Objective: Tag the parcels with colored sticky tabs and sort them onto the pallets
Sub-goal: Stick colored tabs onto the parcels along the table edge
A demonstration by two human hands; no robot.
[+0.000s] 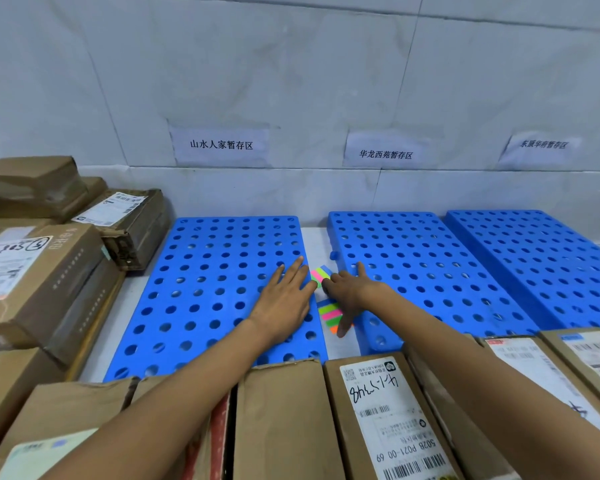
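Observation:
Three blue perforated pallets lie side by side on the floor: the left pallet (205, 289), the middle pallet (423, 271) and the right pallet (541, 258). In the gap between the left and middle pallets lie two packs of colored sticky tabs, a far pack (320, 274) and a near pack (329, 313). My left hand (284, 299) rests flat on the left pallet's right edge, fingers straight. My right hand (347, 292) reaches into the gap with its fingers down on the tabs; one finger presses the near pack. Brown cardboard parcels (385, 417) stand along the near edge.
More taped parcels (45, 271) are stacked at the left. Three paper signs hang on the white wall above the pallets, e.g. the left sign (221, 145). All three pallets carry no parcels.

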